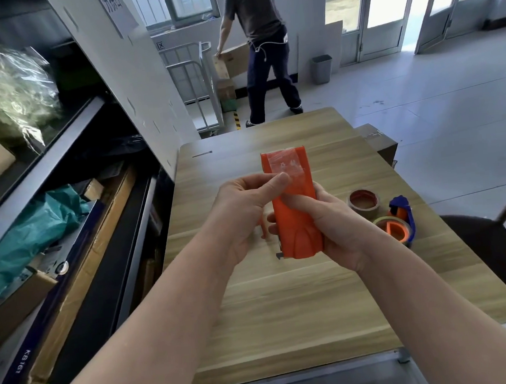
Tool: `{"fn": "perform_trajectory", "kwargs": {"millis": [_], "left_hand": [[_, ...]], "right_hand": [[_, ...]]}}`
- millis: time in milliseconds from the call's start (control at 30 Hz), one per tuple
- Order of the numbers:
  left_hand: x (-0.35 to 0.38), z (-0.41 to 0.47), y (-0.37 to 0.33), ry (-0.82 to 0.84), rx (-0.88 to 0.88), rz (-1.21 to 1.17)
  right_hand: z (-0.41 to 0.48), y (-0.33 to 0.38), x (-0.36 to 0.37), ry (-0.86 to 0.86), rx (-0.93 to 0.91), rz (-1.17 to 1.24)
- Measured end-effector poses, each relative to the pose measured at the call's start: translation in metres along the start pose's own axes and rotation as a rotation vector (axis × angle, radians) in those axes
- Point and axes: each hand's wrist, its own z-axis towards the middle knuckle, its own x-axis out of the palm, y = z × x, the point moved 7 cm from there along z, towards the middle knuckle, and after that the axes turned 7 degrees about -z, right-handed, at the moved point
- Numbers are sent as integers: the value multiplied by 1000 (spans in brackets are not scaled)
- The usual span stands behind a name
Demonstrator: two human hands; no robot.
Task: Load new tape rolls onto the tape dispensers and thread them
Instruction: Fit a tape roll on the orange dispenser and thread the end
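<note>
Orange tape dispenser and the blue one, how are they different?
The orange dispenser is up in the air: the right hand grips it and the left hand pinches clear tape lying over its top. The blue dispenser lies on the table, untouched. The orange dispenser looks all orange; the blue dispenser has orange parts. Both are tape dispensers.

Orange dispenser [297, 229] underside out of sight
</note>
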Motion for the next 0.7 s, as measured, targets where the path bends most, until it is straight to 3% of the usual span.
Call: {"fn": "perform_trajectory", "kwargs": {"millis": [300, 467, 700], "left_hand": [[-2, 2, -5, 29, 57, 180], [-15, 10, -9, -131, 218, 449], [-16, 8, -14, -336, 348, 699]], "right_hand": [[2, -5, 1, -27, -9, 60], [3, -5, 6, 48, -8, 51], [3, -1, 12, -66, -58, 51]]}}
